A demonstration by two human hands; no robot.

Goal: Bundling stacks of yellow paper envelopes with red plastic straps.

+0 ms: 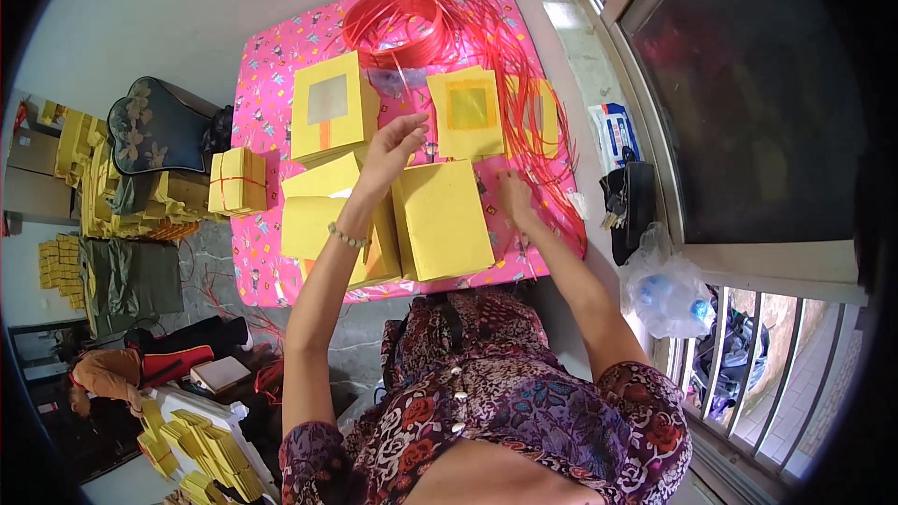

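Observation:
My left hand [393, 151], with a beaded bracelet [347, 236] at its wrist, is raised over the gap between stacks of yellow paper, fingers apart and nothing seen in them. To its left is a stack with a grey square [327, 105]; to its right, one with a gold square [469, 108]. Below it lie a skewed yellow stack [323, 220] and a plain yellow stack [447, 222]. My right hand [514, 194] is low at the table, just right of the plain stack. Its fingers are too indistinct to tell what they hold, if anything.
Red plastic strips [402, 33] lie coiled at the back of the pink table [267, 262] and trail down its right side. A tied yellow bundle [238, 181] sits at the left edge. A person [108, 374] is at lower left. A plastic bag [666, 290] hangs by the window.

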